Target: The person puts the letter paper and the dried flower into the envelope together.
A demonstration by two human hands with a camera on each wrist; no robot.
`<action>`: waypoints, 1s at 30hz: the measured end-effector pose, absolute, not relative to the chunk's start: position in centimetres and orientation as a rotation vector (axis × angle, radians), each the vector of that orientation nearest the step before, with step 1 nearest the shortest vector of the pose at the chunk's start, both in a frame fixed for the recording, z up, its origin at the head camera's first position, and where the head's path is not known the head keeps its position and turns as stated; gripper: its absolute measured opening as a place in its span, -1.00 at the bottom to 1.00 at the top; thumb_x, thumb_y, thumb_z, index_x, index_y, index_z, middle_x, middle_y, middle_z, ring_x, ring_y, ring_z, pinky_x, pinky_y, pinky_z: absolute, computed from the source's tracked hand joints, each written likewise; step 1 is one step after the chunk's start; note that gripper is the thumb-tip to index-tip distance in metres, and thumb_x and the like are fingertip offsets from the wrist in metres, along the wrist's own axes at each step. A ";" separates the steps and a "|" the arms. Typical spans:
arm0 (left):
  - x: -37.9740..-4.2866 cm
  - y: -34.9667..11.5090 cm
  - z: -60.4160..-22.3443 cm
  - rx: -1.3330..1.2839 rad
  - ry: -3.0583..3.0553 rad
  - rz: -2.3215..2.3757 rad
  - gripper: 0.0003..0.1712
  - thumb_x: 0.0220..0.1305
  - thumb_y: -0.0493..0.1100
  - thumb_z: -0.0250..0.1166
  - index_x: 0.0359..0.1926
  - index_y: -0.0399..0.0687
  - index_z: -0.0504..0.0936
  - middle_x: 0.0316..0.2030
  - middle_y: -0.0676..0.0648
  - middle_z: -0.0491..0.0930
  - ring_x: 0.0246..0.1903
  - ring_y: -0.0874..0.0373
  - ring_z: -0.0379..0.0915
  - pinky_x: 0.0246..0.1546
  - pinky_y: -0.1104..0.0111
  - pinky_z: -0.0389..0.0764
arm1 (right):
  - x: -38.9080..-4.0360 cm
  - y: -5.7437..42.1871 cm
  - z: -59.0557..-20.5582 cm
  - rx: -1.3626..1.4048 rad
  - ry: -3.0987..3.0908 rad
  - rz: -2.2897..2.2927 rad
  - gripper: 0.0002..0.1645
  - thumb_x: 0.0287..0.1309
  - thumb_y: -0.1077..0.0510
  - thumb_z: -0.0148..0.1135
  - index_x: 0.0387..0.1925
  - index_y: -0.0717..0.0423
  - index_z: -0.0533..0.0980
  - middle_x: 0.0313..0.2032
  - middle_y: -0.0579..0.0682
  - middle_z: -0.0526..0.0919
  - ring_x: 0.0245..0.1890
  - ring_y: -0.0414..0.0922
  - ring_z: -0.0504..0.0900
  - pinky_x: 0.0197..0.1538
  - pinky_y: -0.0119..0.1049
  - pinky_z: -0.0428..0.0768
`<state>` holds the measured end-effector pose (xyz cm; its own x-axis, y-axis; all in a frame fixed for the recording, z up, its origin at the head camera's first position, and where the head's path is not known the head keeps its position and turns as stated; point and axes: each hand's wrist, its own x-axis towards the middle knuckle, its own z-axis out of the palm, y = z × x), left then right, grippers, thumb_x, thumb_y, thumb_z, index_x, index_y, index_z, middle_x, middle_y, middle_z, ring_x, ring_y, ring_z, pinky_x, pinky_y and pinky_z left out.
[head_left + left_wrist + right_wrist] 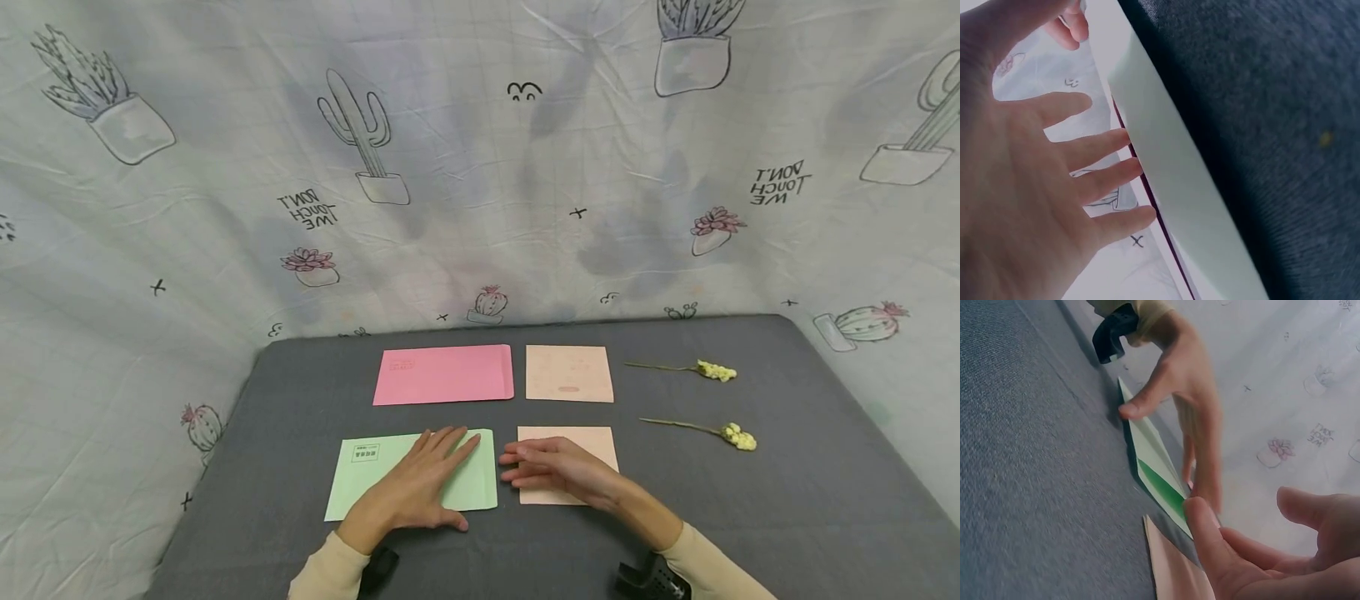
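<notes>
A light green envelope (367,479) with a small printed box at its left end lies flat on the grey table. My left hand (420,492) rests over it with fingers spread, thumb near its front edge. In the right wrist view the envelope's darker green inside (1163,485) shows at a gaping end. My right hand (558,468) hovers by that end, partly over a peach card (588,437). Its fingers are loosely extended and hold nothing. Whether the right fingertips touch the envelope is unclear.
A pink envelope (442,375) lies behind the green one, with another peach card (568,379) to its right. Two yellow dried flower stems, one far (717,371) and one nearer (738,437), lie on the right. A printed cloth (480,167) hangs behind the table (795,500).
</notes>
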<state>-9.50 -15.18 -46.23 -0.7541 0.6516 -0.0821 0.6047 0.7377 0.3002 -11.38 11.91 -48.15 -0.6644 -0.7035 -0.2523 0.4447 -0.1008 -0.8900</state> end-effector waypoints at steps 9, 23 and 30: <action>-9.7 -15.0 -46.6 0.966 2.769 0.370 0.23 -0.13 0.13 0.59 0.50 0.06 0.10 0.39 -0.26 0.18 0.38 -0.20 0.08 0.32 -0.21 0.11 | -10.7 10.3 -48.6 -0.273 1.384 -1.813 -0.34 0.45 0.06 0.03 0.30 0.54 0.24 0.18 0.29 0.50 0.12 0.05 0.60 0.15 -0.17 0.54; -10.0 -14.6 -46.9 1.046 2.843 0.341 0.01 -0.16 0.10 0.56 0.37 0.14 0.34 0.26 -0.19 0.30 0.24 -0.10 0.22 0.24 -0.11 0.26 | -9.8 9.7 -48.3 -0.346 1.506 -1.729 -0.37 0.42 0.08 0.08 0.27 0.51 0.30 0.22 0.29 0.47 0.20 0.04 0.52 0.23 -0.19 0.47; -10.3 -14.5 -47.0 1.037 2.856 0.334 -0.08 -0.14 0.14 0.55 0.32 0.25 0.42 0.25 -0.17 0.30 0.20 -0.06 0.23 0.21 -0.05 0.29 | -9.4 9.7 -47.8 -0.407 1.602 -1.700 -0.40 0.41 0.05 0.09 0.29 0.39 0.34 0.27 0.25 0.43 0.23 0.03 0.47 0.25 -0.15 0.45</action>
